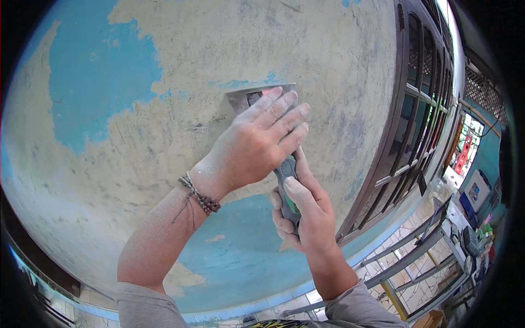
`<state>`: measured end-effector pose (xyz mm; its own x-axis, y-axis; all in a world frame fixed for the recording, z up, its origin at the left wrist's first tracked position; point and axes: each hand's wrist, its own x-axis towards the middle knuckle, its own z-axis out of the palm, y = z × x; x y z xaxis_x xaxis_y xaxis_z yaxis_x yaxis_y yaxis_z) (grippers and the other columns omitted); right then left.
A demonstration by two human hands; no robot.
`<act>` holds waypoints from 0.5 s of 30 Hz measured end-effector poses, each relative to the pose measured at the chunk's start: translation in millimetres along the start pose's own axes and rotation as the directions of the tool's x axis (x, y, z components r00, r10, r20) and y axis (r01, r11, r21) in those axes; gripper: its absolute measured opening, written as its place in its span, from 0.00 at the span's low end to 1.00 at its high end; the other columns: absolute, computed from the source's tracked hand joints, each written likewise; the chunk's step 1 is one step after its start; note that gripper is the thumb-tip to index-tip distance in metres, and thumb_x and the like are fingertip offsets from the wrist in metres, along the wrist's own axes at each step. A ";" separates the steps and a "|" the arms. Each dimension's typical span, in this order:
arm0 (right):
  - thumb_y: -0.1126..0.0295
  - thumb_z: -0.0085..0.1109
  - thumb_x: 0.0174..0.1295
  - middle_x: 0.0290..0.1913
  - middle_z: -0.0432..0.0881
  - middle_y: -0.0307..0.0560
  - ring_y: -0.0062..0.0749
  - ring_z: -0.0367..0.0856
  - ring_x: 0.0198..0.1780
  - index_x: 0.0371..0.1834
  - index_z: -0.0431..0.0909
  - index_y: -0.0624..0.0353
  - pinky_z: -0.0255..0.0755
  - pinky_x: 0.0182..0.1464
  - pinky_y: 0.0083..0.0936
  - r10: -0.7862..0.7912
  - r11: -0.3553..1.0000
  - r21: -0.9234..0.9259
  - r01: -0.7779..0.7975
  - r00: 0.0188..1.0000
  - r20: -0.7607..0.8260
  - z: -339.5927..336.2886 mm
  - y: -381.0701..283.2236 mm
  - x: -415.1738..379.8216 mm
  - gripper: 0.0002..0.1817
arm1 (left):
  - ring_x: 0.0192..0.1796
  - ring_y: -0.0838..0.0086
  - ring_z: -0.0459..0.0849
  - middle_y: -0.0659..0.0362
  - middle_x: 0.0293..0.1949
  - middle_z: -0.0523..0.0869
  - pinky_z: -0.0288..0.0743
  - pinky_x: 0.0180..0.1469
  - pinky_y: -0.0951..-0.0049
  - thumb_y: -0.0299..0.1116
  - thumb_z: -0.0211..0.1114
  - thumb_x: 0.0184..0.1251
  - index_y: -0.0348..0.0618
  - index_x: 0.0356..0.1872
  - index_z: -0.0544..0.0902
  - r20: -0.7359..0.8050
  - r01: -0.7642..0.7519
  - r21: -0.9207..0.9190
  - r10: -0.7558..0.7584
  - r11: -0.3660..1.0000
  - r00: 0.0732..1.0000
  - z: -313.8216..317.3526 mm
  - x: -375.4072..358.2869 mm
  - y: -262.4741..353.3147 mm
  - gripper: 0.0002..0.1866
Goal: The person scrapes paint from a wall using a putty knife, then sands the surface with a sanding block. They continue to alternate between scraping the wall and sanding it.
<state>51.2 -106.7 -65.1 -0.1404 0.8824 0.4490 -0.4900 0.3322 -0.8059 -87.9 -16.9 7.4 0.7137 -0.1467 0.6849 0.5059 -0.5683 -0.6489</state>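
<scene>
My right hand (pixel 310 213) is wrapped around the grey and green handle of a wide scraper (pixel 289 174), its thumb lying along the handle. The wide metal blade meets the wall (pixel 191 131) just under a thin strip of blue paint. Across the back of the blade lies my left hand (pixel 257 139), fingers stretched out and pressing flat; it hides much of the blade. Both hands are coated in pale dust. A braided bracelet (pixel 202 197) circles my left wrist. Around the blade the wall is scraped to a cream, stained layer.
Blue paint (pixel 98 82) covers the wall's upper left, with another blue area (pixel 240 246) below my hands. A dark wooden window (pixel 407 120) with bars stands at the right. A grey ladder (pixel 407 265) is at the lower right, over a tiled floor (pixel 426 284).
</scene>
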 end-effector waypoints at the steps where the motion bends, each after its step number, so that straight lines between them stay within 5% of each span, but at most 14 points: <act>1: 0.68 0.44 0.76 0.30 0.75 0.38 0.15 0.67 0.16 0.83 0.47 0.53 0.60 0.15 0.14 -0.008 1.000 0.006 0.008 1.000 0.005 -2.1 -0.2 3.4 0.34 | 0.69 0.56 0.75 0.55 0.64 0.80 0.68 0.73 0.49 0.29 0.62 0.61 0.42 0.50 0.83 -0.006 -0.014 0.022 0.014 1.000 1.000 1.5 2.5 -2.4 0.15; 15: 0.68 0.45 0.76 0.30 0.76 0.39 0.16 0.67 0.16 0.83 0.48 0.54 0.58 0.14 0.14 -0.072 0.997 0.009 0.072 0.997 -0.004 -13.8 2.4 19.4 0.34 | 0.71 0.57 0.74 0.54 0.65 0.79 0.65 0.75 0.51 0.29 0.63 0.61 0.43 0.44 0.82 0.013 -0.022 0.094 0.021 0.995 1.000 11.1 15.1 -8.2 0.11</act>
<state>59.2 -84.2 -63.6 -0.1015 0.8574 0.5046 -0.5063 0.3921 -0.7681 -75.9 -5.4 19.5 0.7303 -0.1475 0.6670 0.5338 -0.4860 -0.6920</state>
